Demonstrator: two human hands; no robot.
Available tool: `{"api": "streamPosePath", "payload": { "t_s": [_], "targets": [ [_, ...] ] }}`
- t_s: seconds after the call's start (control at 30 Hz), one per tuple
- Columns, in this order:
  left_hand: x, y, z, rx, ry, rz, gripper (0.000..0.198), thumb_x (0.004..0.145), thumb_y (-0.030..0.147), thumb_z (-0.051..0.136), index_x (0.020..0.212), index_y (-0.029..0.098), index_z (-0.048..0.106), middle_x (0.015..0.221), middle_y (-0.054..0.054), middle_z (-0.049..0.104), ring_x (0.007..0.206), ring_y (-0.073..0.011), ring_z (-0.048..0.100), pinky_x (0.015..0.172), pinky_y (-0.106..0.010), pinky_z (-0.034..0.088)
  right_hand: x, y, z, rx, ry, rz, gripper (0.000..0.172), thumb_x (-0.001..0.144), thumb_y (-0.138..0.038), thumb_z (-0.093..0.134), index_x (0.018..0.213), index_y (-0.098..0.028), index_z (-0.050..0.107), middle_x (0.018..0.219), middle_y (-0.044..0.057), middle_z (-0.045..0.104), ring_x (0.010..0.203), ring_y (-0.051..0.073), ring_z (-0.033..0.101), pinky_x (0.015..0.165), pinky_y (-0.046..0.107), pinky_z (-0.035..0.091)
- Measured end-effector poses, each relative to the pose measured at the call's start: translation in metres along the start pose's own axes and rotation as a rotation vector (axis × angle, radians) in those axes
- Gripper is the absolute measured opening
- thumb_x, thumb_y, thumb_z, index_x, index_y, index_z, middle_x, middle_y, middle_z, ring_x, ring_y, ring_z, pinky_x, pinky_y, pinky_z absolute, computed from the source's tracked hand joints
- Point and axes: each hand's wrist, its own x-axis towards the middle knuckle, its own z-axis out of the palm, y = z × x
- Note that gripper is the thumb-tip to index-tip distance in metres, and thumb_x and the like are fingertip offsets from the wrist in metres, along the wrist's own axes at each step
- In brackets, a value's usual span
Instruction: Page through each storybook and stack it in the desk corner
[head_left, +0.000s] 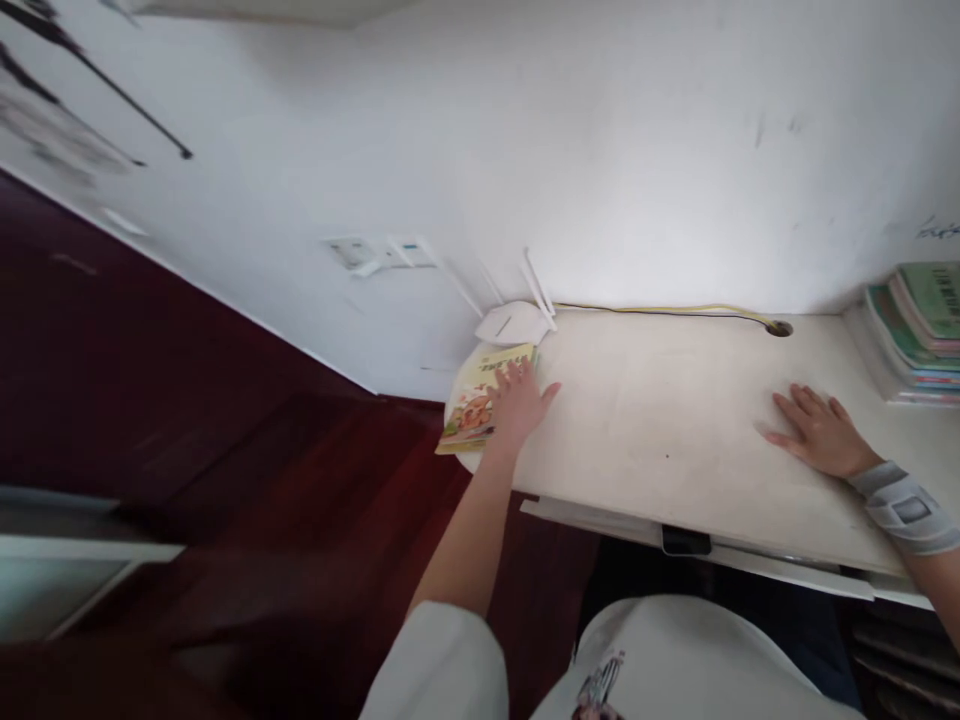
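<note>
At the rounded left end of the white desk (622, 420), a yellow illustrated book (474, 402) lies flat, and at least one more seems to be under it. My left hand (517, 402) rests on its right side with the fingers spread, partly covering the cover. My right hand (819, 432) lies palm down on the desktop, fingers apart, holding nothing. A grey and white band wraps that wrist. To the right of this hand stands a stack of books (919, 340) with green covers on top.
A white router (514, 322) with several antennas sits behind the yellow book, against the wall. Yellow and dark cables (667, 309) run along the back edge to a round hole (780, 328). Wall sockets (379, 252) are at left. A drawer (600, 520) under the desk front is partly out.
</note>
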Motion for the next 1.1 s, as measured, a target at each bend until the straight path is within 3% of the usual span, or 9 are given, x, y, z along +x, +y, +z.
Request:
{"api": "streamPosePath", "payload": {
  "t_s": [0.13,0.3,0.43,0.57,0.7,0.8,0.9,0.97,1.1],
  "targets": [
    [0.004,-0.027,0.016,0.036,-0.150,-0.208,0.074,0.088,0.049,0.034,0.140,-0.003,0.027,0.145,-0.031,0.028,0.132,-0.0451,0.028,0.102,-0.057,0.028,0.000,0.002,0.002,-0.014,0.002,-0.016,0.071,0.085,-0.064,0.032,0.137,-0.017,0.041,0.145,0.018,0.036,0.135,0.031,0.030,0.105,0.054,0.027],
    [-0.014,-0.014,0.016,0.066,-0.107,-0.162,0.053,0.088,0.030,0.034,0.129,-0.003,0.043,0.132,-0.033,0.045,0.121,-0.0415,0.045,0.093,-0.054,0.038,0.000,0.005,0.004,-0.006,0.014,-0.030,0.072,0.085,-0.065,0.030,0.138,-0.016,0.041,0.144,0.020,0.036,0.134,0.033,0.030,0.103,0.056,0.028],
    [-0.014,-0.019,-0.024,0.051,-0.117,-0.104,0.036,0.085,0.017,0.034,0.108,0.005,0.059,0.101,-0.026,0.065,0.098,-0.0319,0.063,0.082,-0.042,0.046,0.000,0.006,0.008,0.008,0.026,-0.023,0.072,0.084,-0.065,0.031,0.137,-0.017,0.043,0.144,0.020,0.037,0.134,0.034,0.031,0.102,0.056,0.029],
    [-0.010,-0.028,-0.078,0.035,-0.011,-0.118,0.037,0.089,0.022,0.028,0.108,0.006,0.055,0.091,-0.024,0.066,0.089,-0.0350,0.064,0.074,-0.046,0.047,0.001,0.002,0.005,0.012,0.035,-0.019,0.071,0.084,-0.065,0.031,0.137,-0.018,0.042,0.144,0.019,0.037,0.134,0.033,0.032,0.102,0.056,0.029],
    [-0.016,-0.003,-0.100,-0.434,0.236,-0.007,0.036,0.089,0.039,0.032,0.101,0.015,0.056,0.086,-0.013,0.067,0.087,-0.0293,0.063,0.077,-0.041,0.047,0.001,-0.001,-0.003,0.009,0.001,-0.016,0.072,0.085,-0.065,0.031,0.138,-0.017,0.041,0.145,0.019,0.036,0.134,0.032,0.030,0.102,0.055,0.028],
    [-0.026,0.044,-0.081,-1.103,0.120,0.039,0.040,0.083,0.050,0.042,0.099,0.016,0.057,0.084,-0.007,0.067,0.081,-0.0230,0.063,0.069,-0.033,0.049,0.001,-0.002,-0.005,0.011,-0.011,-0.010,0.073,0.085,-0.065,0.031,0.138,-0.017,0.040,0.146,0.019,0.034,0.135,0.032,0.028,0.103,0.055,0.026],
    [-0.039,0.091,-0.046,-1.574,-0.260,0.051,0.054,0.071,0.058,0.057,0.101,0.013,0.059,0.084,-0.007,0.069,0.075,-0.0215,0.065,0.062,-0.030,0.049,0.001,-0.001,-0.005,0.023,-0.019,-0.013,0.073,0.085,-0.066,0.030,0.139,-0.018,0.039,0.147,0.019,0.033,0.136,0.032,0.027,0.103,0.056,0.025],
    [-0.046,0.112,-0.023,-1.669,-0.370,0.033,0.059,0.067,0.057,0.062,0.103,0.012,0.060,0.086,-0.009,0.070,0.075,-0.0215,0.065,0.060,-0.028,0.049,0.001,-0.002,-0.005,0.031,-0.031,-0.013,0.073,0.085,-0.067,0.030,0.140,-0.019,0.038,0.147,0.019,0.032,0.136,0.033,0.027,0.103,0.056,0.024],
    [-0.047,0.117,0.011,-1.557,-0.339,0.018,0.055,0.072,0.055,0.058,0.108,0.013,0.061,0.095,-0.010,0.071,0.084,-0.0237,0.066,0.067,-0.031,0.050,0.001,-0.005,-0.009,0.024,-0.030,-0.008,0.074,0.085,-0.067,0.030,0.140,-0.018,0.039,0.147,0.019,0.033,0.136,0.033,0.027,0.104,0.055,0.024]
  ]
}}
